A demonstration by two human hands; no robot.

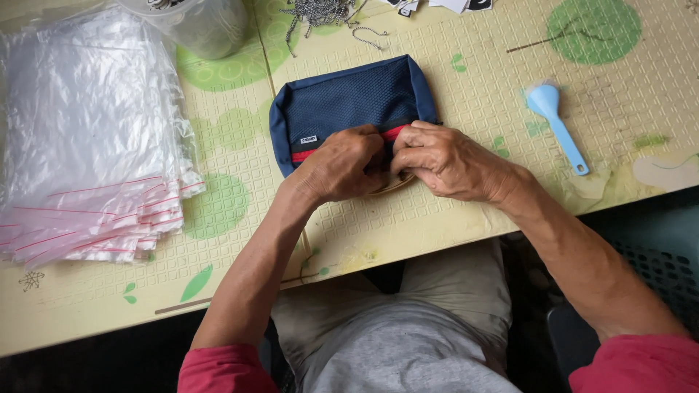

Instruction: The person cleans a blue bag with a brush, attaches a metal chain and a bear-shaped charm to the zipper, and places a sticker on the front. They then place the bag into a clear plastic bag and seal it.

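A navy blue mesh pouch (349, 102) with a red strip along its near edge lies flat on the yellow-green patterned mat (451, 218). My left hand (338, 166) and my right hand (444, 160) meet at the pouch's near edge, fingers curled and pinching it by the red strip. The fingertips hide what sits between them.
A thick stack of clear zip bags with red seals (87, 138) lies at the left. A clear plastic tub (200, 25) and a pile of metal ball chains (324, 14) sit at the back. A light blue plastic scoop (557, 124) lies to the right.
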